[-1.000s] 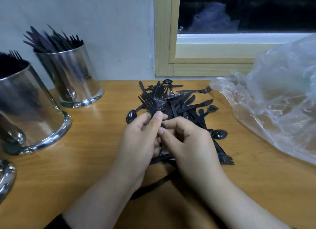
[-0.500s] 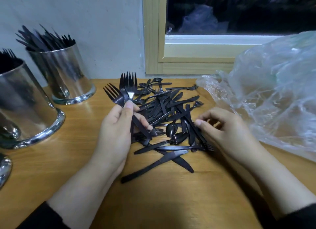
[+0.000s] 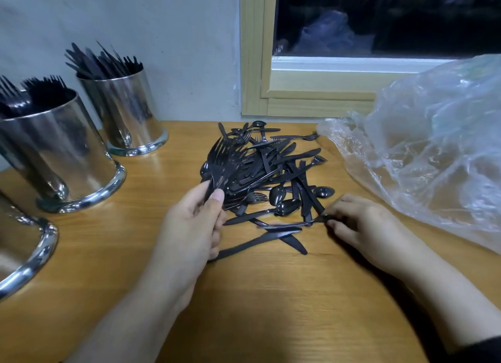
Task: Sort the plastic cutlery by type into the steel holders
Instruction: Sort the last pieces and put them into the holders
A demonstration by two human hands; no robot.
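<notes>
You're mid-gather on forks. Your left hand has its grip closed round a bunch of forks, thumb pressed on the stems, tines fanned up and away over the left edge of the pile. The bunch is blurred, so I can't count it. Your right hand pinches the end of one thin piece at the near-right edge of the pile; it lies flat on the surface. Probably another fork, but its far end is buried and I can't tell.

Next move, as I read it: pull that piece clear without dragging the knives crossed beneath it, confirm the type, add it to the left bunch if it's a fork, then drop the bunch in the fork holder.

Counts:
- Steel holders: three in view. The back holder holds knife-like pieces. The middle holder holds forks. Only the rim of the near holder shows at the left edge, contents hidden.
- Loose pile: too tangled for a total. At least four spoons readable near the front, a few forks, several knives.
- Clear plastic bag: one, right of the pile, just beside it.

Task is well short of done.
</notes>
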